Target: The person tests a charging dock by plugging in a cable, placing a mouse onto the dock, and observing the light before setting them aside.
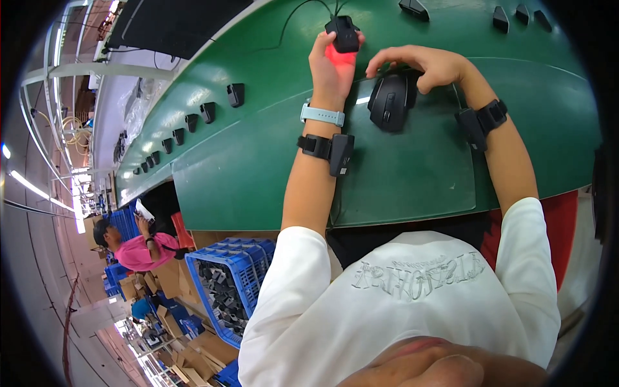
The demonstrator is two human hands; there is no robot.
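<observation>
My left hand (334, 64) is raised over the far part of the green table, its fingers closed round a small black boxy device (343, 33). Red light glows on the palm just below that device. A black computer mouse (389, 102) lies on the table between my two hands, its wheel end toward me. Just beyond the mouse, my right hand (422, 64) reaches in from the right with fingers curved and apart and the thumb separate. Nothing shows in its grasp; whether a fingertip touches the mouse I cannot tell.
Small black devices (236, 95) stand in a row along the table's left side, with several more (500, 19) at the far right. Thin black cables (290, 19) run near my left hand. A blue crate (216, 255) of black parts stands at lower left, near a person in pink (138, 255).
</observation>
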